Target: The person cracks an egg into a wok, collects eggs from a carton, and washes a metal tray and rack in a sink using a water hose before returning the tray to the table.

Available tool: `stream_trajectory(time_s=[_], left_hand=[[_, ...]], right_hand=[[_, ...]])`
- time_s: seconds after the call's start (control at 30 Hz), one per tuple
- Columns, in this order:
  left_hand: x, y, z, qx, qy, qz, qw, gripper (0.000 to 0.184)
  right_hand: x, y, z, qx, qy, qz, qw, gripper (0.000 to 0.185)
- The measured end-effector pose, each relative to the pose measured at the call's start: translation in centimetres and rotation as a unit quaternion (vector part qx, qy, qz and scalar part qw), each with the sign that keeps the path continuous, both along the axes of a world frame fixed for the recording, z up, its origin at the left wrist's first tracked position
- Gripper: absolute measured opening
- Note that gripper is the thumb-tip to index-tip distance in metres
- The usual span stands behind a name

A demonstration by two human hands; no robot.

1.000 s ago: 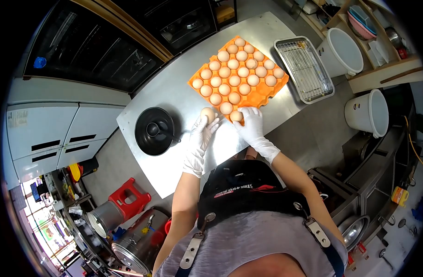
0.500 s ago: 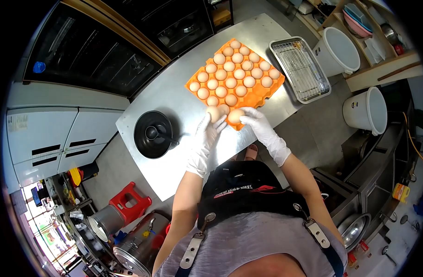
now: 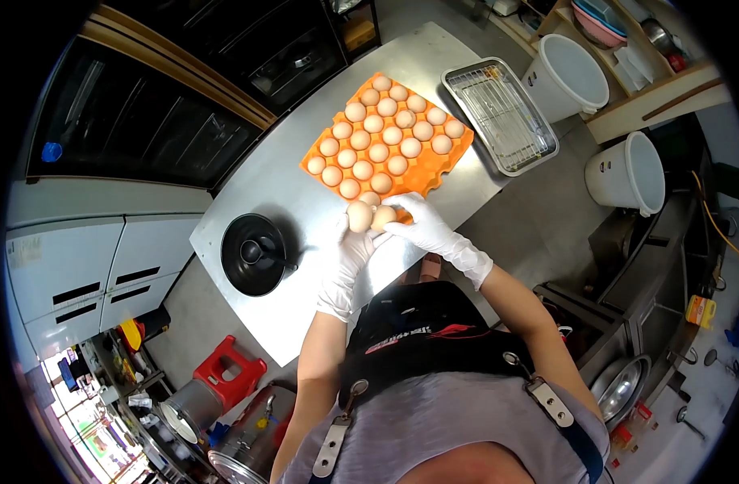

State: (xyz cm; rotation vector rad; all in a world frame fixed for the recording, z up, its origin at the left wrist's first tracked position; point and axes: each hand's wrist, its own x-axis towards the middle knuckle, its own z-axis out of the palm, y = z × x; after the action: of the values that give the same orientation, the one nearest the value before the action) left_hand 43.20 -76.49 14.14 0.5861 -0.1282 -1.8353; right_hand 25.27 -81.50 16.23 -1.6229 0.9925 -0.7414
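Within the left hand [image 3: 351, 252], one egg [image 3: 359, 216] is grasped; close beside it, the right hand [image 3: 428, 229] pinches another egg [image 3: 384, 219]. Shells this thin call for light, even pressure, I'd judge. Beyond both hands lies the orange tray [image 3: 424, 175]; nearer the body, lettering [image 3: 395, 342] on the apron [image 3: 422, 305] is too blurred to read.

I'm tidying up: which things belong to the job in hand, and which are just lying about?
Job in hand:
egg in left hand
egg in right hand
orange egg tray
probably black bowl, ladle

Apparently lying about:
racked metal tray
white buckets
red stool
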Motion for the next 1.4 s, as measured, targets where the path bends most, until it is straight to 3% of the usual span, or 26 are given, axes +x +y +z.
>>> stream_trajectory(time_s=[0.07,0.17,0.23,0.3,0.4,0.6,0.83,0.93,1.0,1.03,1.1,1.13,1.17,1.23,1.3,1.4], left_hand=[[0.0,0.1,0.0,-0.003,0.035,0.001,0.999,0.072],[-0.3,0.2,0.7,0.027,0.040,0.051,0.997,0.068],[0.0,0.5,0.6,0.040,0.057,0.059,0.996,0.066],[0.5,0.9,0.1,0.043,0.085,0.065,0.993,0.061],[0.8,1.4,0.5,0.063,0.101,0.078,0.990,0.060],[1.0,2.1,0.6,0.053,0.103,0.107,0.987,0.058],[0.7,2.3,0.4,0.045,0.100,0.096,0.989,0.055],[0.4,2.2,1.0,0.044,0.105,0.101,0.988,0.053],[0.2,2.3,1.8,0.042,0.102,0.106,0.988,0.051],[0.2,2.2,2.1,0.045,0.102,0.113,0.987,0.051],[0.0,2.2,2.5,0.055,0.100,0.126,0.985,0.049],[0.0,2.2,2.6,0.063,0.103,0.130,0.984,0.049],[-0.1,2.2,2.7,0.070,0.105,0.135,0.983,0.049],[0.1,2.4,2.4,0.071,0.112,0.139,0.981,0.049],[0.5,2.6,1.5,0.060,0.120,0.137,0.981,0.050],[1.0,3.0,0.9,0.064,0.126,0.143,0.980,0.053]], right_hand=[[-0.6,-0.8,0.0,0.027,-0.032,0.023,0.999,0.035],[-2.7,-3.9,-1.4,0.022,0.007,-0.043,0.999,0.030],[-4.5,-6.3,-3.0,-0.199,0.183,-0.211,0.939,0.032],[-6.4,-8.8,-3.4,-0.259,0.305,-0.258,0.879,0.037],[-7.7,-11.4,-3.8,-0.267,0.363,-0.256,0.855,0.033],[-6.9,-11.8,-2.8,-0.293,0.446,-0.121,0.837,0.041],[-5.9,-12.4,-5.2,-0.286,0.450,-0.179,0.827,0.035],[-6.8,-12.3,-5.1,-0.259,0.306,-0.231,0.886,0.029],[-7.2,-11.9,-4.8,-0.044,0.033,-0.260,0.964,0.026],[-7.5,-11.7,-4.5,0.068,-0.107,-0.261,0.957,0.024],[-8.3,-11.3,-4.1,0.197,-0.258,-0.241,0.915,0.025],[-8.6,-11.2,-3.8,0.258,-0.330,-0.228,0.879,0.025],[-8.7,-11.0,-3.7,0.269,-0.330,-0.220,0.878,0.028],[-8.3,-10.9,-4.4,0.145,-0.188,-0.240,0.941,0.026],[-7.5,-10.9,-4.7,0.011,-0.022,-0.248,0.968,0.027],[-6.9,-11.5,-5.0,-0.218,0.225,-0.234,0.920,0.032]])
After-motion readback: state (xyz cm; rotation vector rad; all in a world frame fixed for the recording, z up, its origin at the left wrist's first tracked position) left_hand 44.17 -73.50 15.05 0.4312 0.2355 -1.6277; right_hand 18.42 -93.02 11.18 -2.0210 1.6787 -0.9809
